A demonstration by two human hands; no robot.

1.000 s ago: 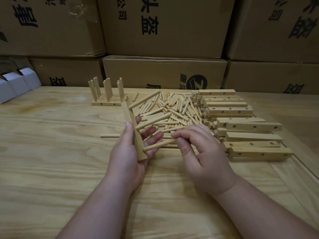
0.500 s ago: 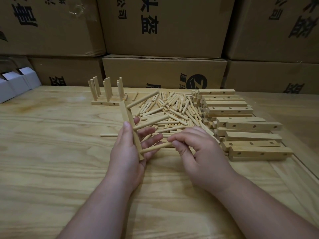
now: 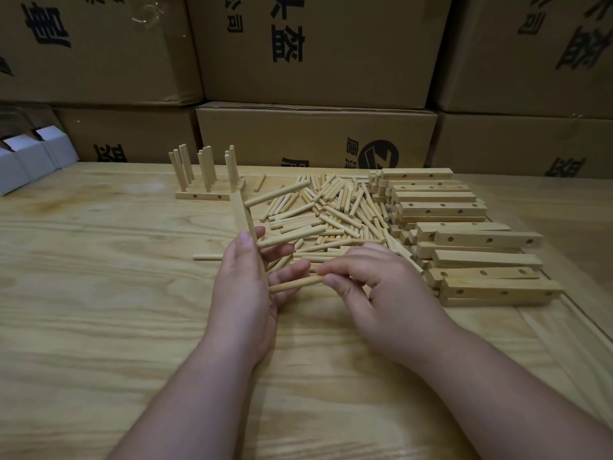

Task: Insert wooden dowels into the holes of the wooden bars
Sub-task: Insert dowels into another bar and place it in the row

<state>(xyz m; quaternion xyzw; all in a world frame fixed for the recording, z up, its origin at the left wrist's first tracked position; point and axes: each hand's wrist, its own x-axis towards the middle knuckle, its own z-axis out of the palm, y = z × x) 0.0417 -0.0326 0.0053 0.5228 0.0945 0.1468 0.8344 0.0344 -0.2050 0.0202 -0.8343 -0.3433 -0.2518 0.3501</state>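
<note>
My left hand (image 3: pixel 243 293) grips a wooden bar (image 3: pixel 243 217) held on end above the table. Two dowels stick out of the bar to the right: an upper one (image 3: pixel 277 193) and a middle one (image 3: pixel 288 236). My right hand (image 3: pixel 378 293) pinches a third dowel (image 3: pixel 295 284) by its right end, and its left end meets the bar's lower part, hidden behind my left fingers. A heap of loose dowels (image 3: pixel 331 210) lies just beyond my hands. Stacked bars with holes (image 3: pixel 464 240) sit to the right.
Finished bars with upright dowels (image 3: pixel 205 175) stand at the back left. One stray dowel (image 3: pixel 207 257) lies left of the heap. Cardboard boxes (image 3: pixel 315 51) wall off the back of the wooden table (image 3: pixel 99 310); small white boxes (image 3: pixel 30 161) sit far left.
The bar with its dowels has shifted slightly up and away. My right hand has stayed on the lower dowel, which now lies a little closer in to the bar.
</note>
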